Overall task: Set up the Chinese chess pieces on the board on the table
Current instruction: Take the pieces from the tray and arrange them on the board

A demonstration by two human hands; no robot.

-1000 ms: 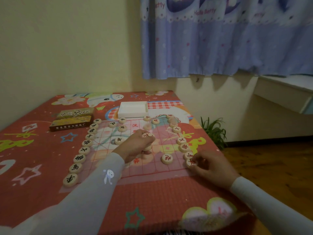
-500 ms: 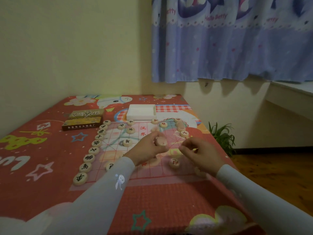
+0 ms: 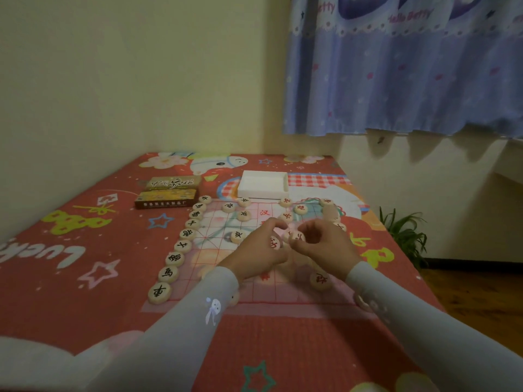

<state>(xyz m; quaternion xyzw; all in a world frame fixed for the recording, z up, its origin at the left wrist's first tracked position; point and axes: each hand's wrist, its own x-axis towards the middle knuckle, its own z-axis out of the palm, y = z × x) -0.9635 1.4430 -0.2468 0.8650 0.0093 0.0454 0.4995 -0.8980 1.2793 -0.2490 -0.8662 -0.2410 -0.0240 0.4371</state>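
A red-marked piece (image 3: pixel 274 243) is tilting on edge, face toward the camera, above the middle of the board (image 3: pixel 256 291). The left hand (image 3: pixel 261 250) is pinching it between thumb and fingers. Just beside it, the right hand (image 3: pixel 325 243) is gripping a second red piece (image 3: pixel 297 236). A black row (image 3: pixel 181 246) is lining the board's left edge; a white tray (image 3: pixel 263 184) is sitting beyond the board.

Dim, warm indoor light; curtain (image 3: pixel 402 66) hem casts scalloped shadows on the wall (image 3: pixel 410 176). Wide-angle bending at the frame edges; sleeves (image 3: pixel 175 335) at the bottom edge appear soft, slightly blurred.
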